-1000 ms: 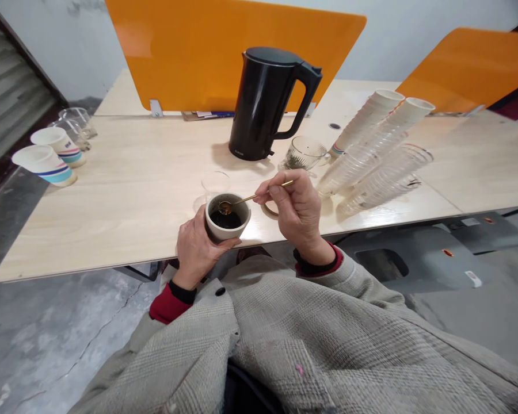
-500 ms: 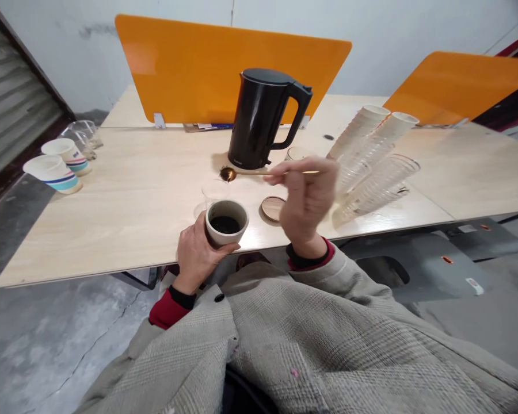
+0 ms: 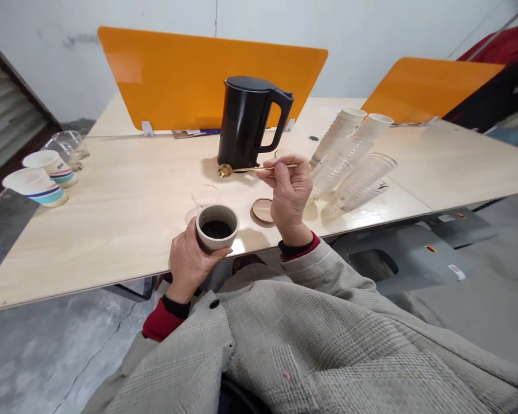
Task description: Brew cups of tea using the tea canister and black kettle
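My left hand point(image 3: 191, 259) is wrapped round a pale grey cup point(image 3: 233, 236), tilted slightly toward me at the table's front edge. Dark contents point(image 3: 217, 229) show inside it. In my right hand point(image 3: 288, 190), fingers pinch the handle of a long gold spoon point(image 3: 246, 169). Its bowl point(image 3: 224, 171) points left, above the table and beyond the cup, and looks mostly bare. Behind the cup stands a clear plastic cup point(image 3: 205, 195), hard to make out. A round wooden lid or coaster point(image 3: 263, 211) lies just left of my right hand.
A black electric kettle point(image 3: 242, 123) stands behind the spoon, before an orange divider point(image 3: 164, 80). Stacks of paper cups point(image 3: 339, 135) and clear plastic cups point(image 3: 358, 181) are at right. Two paper cups point(image 3: 47, 187) and some clear cups point(image 3: 71, 144) stand at the left edge.
The dark bits seen in the spoon's bowl are gone or far fewer. My right hand has shifted slightly left with the spoon; the whole view has also shifted. The left hand still holds the cup.
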Motion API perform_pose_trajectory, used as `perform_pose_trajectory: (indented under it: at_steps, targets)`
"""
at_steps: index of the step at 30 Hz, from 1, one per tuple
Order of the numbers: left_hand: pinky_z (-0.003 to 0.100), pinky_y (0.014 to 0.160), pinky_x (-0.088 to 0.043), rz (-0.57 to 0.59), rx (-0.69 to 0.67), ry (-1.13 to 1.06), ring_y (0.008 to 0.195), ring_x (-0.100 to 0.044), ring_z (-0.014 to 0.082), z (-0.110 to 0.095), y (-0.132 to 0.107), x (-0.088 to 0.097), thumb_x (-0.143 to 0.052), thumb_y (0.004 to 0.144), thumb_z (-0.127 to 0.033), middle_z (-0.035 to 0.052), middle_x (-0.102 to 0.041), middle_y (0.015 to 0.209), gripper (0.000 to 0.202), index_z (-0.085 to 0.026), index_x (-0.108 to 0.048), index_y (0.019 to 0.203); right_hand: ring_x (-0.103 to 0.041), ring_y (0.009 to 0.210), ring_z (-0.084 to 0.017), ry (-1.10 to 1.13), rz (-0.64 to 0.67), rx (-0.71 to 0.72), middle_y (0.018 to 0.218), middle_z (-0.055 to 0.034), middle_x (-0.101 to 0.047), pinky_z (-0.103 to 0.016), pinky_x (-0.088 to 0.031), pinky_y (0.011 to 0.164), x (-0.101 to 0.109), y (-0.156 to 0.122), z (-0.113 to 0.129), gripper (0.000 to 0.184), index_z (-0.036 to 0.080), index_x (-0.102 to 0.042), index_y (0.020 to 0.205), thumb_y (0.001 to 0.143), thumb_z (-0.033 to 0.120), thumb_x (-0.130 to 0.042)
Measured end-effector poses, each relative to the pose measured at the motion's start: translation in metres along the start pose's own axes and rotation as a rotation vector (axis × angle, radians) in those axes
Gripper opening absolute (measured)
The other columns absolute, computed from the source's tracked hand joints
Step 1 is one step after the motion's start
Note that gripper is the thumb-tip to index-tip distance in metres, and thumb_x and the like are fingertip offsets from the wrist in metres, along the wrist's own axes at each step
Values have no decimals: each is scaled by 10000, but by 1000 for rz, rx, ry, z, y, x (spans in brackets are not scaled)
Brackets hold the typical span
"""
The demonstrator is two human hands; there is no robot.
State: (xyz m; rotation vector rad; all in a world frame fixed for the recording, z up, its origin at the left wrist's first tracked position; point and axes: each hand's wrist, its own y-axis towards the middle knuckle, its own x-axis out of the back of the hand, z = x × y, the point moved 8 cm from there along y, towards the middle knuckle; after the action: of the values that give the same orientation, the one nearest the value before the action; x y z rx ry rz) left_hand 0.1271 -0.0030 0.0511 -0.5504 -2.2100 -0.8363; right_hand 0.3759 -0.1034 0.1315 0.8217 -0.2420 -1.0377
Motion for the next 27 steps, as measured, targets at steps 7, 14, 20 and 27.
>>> perform_pose_trajectory:
  at_steps: [7,14,20,27]
  targets:
    - [538,977,-596,17,27,16,1175,-750,437,3,2,-1,-847,727,-757,199,-763,1343,1051,-167,-503,1525,-771,911,-154,-268,-195,192,1033,0,-676,-415,-669,910,76,51,3,247,282,-561,1130,1084,523,-534]
    - [538,970,-603,8,44,40,1158,-757,433,2,2,0,-874,713,-728,203,-773,1321,1048,-163,-511,1519,-733,864,-191,-711,-130,117,901,-13,-654,-408,-595,899,69,62,-37,168,260,-509,979,1089,354,-424]
    - [540,999,-594,13,29,26,1191,-746,433,1,2,1,-857,729,-744,202,-760,1353,1052,-154,-502,1525,-688,853,-221,-831,-82,-60,846,-28,-640,-441,-566,942,64,68,-85,173,250,-542,949,1057,311,-421]
    - [526,975,-598,-1,3,12,1142,-763,417,0,1,1,-834,730,-782,195,-777,1305,1057,-174,-501,1527,-726,1064,-277,-827,-9,30,1307,-183,-683,-511,-567,1039,73,48,-65,391,189,-573,1365,1052,413,-505]
